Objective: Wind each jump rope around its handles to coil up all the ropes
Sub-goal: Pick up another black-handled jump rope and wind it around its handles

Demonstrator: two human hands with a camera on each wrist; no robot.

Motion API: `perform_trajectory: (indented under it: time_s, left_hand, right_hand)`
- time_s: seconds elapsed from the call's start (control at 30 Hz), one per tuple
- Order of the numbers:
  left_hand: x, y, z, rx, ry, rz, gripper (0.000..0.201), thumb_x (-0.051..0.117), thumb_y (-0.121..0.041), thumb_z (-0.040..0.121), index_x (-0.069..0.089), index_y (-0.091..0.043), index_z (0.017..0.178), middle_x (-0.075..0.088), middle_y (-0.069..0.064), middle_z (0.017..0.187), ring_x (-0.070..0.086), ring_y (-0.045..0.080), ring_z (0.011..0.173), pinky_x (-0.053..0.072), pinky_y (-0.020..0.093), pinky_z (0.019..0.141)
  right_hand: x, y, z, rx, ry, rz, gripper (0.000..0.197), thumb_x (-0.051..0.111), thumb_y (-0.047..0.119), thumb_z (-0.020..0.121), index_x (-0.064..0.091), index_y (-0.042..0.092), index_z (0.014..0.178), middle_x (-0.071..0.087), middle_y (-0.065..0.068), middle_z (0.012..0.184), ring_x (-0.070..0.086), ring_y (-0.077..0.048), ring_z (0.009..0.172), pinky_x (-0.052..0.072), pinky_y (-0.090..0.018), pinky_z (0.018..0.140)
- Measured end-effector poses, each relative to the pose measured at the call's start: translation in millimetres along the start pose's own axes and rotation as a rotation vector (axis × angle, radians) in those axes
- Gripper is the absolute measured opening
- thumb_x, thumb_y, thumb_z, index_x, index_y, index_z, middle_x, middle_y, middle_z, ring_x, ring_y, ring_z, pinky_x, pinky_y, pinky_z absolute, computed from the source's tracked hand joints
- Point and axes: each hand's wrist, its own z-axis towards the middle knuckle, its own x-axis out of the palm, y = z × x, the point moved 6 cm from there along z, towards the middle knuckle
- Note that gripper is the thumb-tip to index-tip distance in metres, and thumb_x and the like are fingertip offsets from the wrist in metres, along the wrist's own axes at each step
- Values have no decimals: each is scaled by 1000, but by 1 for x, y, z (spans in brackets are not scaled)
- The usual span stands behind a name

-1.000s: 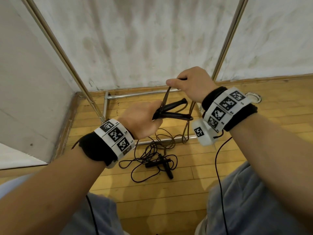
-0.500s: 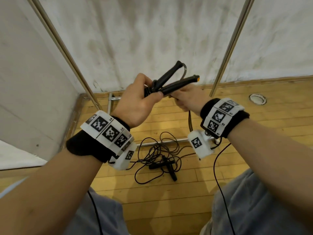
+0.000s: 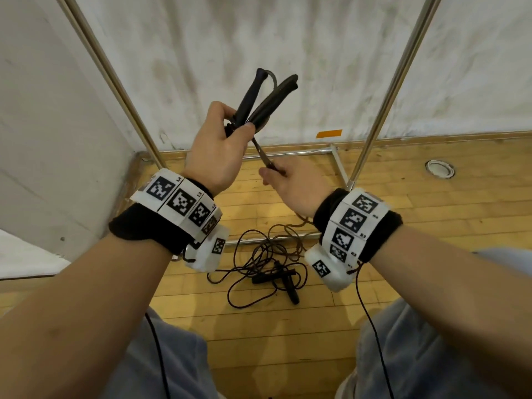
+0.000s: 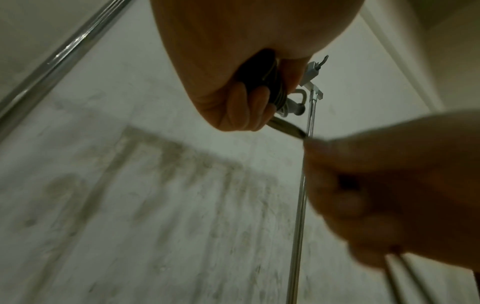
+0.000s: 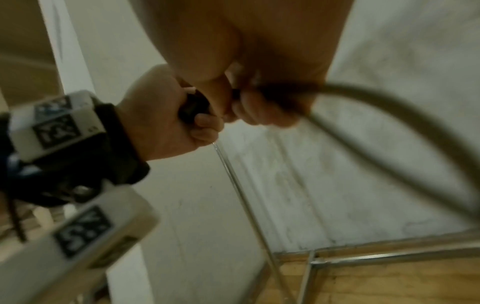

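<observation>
Head view: my left hand [image 3: 214, 156] has its grip curled tight round two black handles [image 3: 260, 103], held together and pointing up toward the wall [image 3: 288, 53]. My right hand [image 3: 290, 185] pinches the rope [image 3: 263, 158] just below them, pulled taut between the hands. My fingers hide the lower handle ends, so how many turns are wound is hard to say; left wrist view shows some rope wraps [image 4: 279, 98] there. Right wrist view is blurred; a rope loop [image 5: 389, 115] swings out from my fist. A second jump rope [image 3: 270, 272] lies tangled on the floor [image 3: 403, 269], partly behind my wrists. Since half a second ago, the handles have tipped more upright and my right hand has dropped lower.
</observation>
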Motion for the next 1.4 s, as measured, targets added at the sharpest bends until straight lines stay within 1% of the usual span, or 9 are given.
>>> perform_trajectory:
  time_s: [0.13, 0.23, 0.37, 0.43, 0.6, 0.83, 1.07, 1.2, 1.4]
  left_hand:
    - [17, -12, -12, 91, 125, 62, 24, 52, -36, 82, 42, -19, 94, 52, -4, 66, 46, 14, 55, 38, 33, 56]
    - [18, -18, -13, 95, 107, 42, 23, 52, -35, 83, 42, -19, 95, 54, -4, 69, 48, 13, 58, 38, 31, 59]
    - [-7, -17, -2, 135, -59, 129, 21, 54, -29, 90, 40, -19, 102, 59, -4, 77, 55, 10, 63, 44, 29, 57]
    - [-19, -11, 2, 155, -128, 245, 22, 55, -28, 91, 39, -20, 105, 58, -11, 79, 57, 3, 66, 43, 25, 58]
    - [-30, 11, 9, 129, -140, 495, 33, 51, -30, 95, 44, -13, 122, 54, -7, 95, 53, 18, 80, 42, 31, 71]
    - [-15, 42, 13, 28, 12, 615, 31, 48, -36, 96, 42, -15, 117, 55, -1, 91, 55, 21, 74, 44, 34, 65]
    - [19, 44, 2, 16, 217, 667, 23, 46, -35, 97, 40, -19, 113, 48, -10, 76, 49, 7, 63, 34, 27, 52]
    - [39, 42, -13, 24, 427, 760, 24, 47, -37, 95, 39, -24, 113, 55, -7, 81, 53, 10, 67, 44, 32, 63]
    - [49, 29, -23, 132, 370, 912, 40, 59, -63, 80, 40, -31, 93, 50, -15, 75, 52, 13, 69, 39, 28, 54]
  right_hand:
    - [-10, -24, 9, 180, 16, 137, 23, 50, 36, 95, 64, 20, 85, 58, 3, 67, 53, 0, 56, 39, -8, 51]
    - [5, -26, 7, 248, 169, 434, 20, 51, 32, 95, 66, 19, 97, 70, -1, 85, 65, -20, 89, 47, -35, 85]
    - [8, -16, 5, 190, 150, 691, 23, 43, 25, 99, 59, 12, 88, 52, 3, 58, 52, -13, 53, 47, -28, 60]
    - [-2, -14, 6, 119, 34, 500, 34, 38, 29, 100, 54, 16, 73, 44, 6, 54, 39, -10, 46, 36, -27, 51]
    - [-14, 6, 1, -58, -77, 53, 46, 32, 36, 101, 35, 20, 58, 32, 8, 52, 29, -7, 45, 24, -19, 46]
    - [-24, 30, -11, -198, -93, -31, 47, 41, 32, 98, 31, 20, 54, 28, 9, 48, 30, -6, 41, 29, -18, 46]
    - [-45, 18, -14, -66, -74, 144, 44, 42, 30, 98, 46, 21, 56, 35, 13, 39, 31, -5, 38, 35, -23, 50]
    - [-55, 17, -14, -27, -20, 147, 38, 42, 28, 98, 52, 21, 63, 39, 4, 53, 43, -17, 51, 37, -27, 55]
    - [-70, 11, -8, -62, -134, -45, 35, 45, 30, 97, 65, 10, 76, 40, 6, 51, 39, -4, 42, 30, -12, 44]
